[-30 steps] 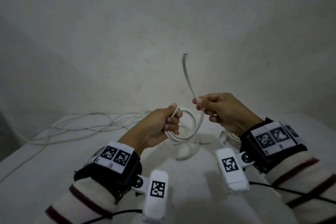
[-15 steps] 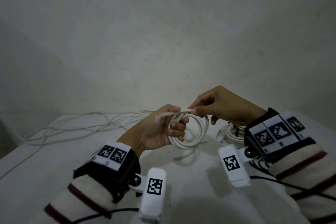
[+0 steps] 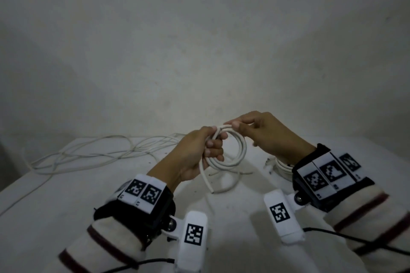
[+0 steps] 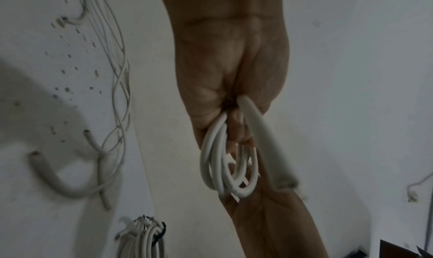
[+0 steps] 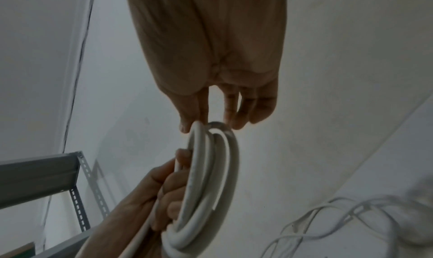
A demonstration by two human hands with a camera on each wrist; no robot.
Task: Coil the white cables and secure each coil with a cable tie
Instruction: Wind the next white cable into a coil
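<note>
We grip the round coil of thick white cable [image 3: 233, 153] in our left hand [image 3: 195, 157] while our right hand [image 3: 264, 137] pinches its top

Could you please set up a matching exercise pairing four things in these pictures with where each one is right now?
Things:
1. cable coil
2. right hand
3. thin loose wires
4. short cable offcut

Places or states:
A. spread over the table's far left
B. lying curved on the table
C. gripped in the left hand
D. pinching the top of the loops

Pairs: 1-C, 2-D, 3-A, 4-B
</note>
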